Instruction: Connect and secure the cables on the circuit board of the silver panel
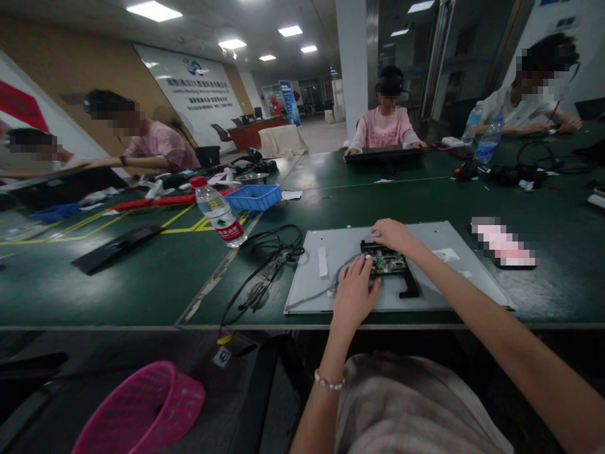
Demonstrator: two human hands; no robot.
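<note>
A flat grey display panel [312,252] lies on the table in front of me. On it sits a black plastic bracket [410,285] framing a green circuit board [390,263]. My left hand [355,290] rests at the bracket's left side, its thumb apart from the fingers, beside a grey cable [309,298] that runs across the panel. Over the bracket's far edge reaches my right hand [396,237], its fingertips drawn together. Whatever may be between those fingertips is too small to make out.
Left of the panel are tangled black cables [271,252], a water bottle [220,214], a blue tray [255,197] and a black plastic piece [118,248]. A phone [503,243] lies to the right. A pink basket [142,410] stands below the table. Several people sit around it.
</note>
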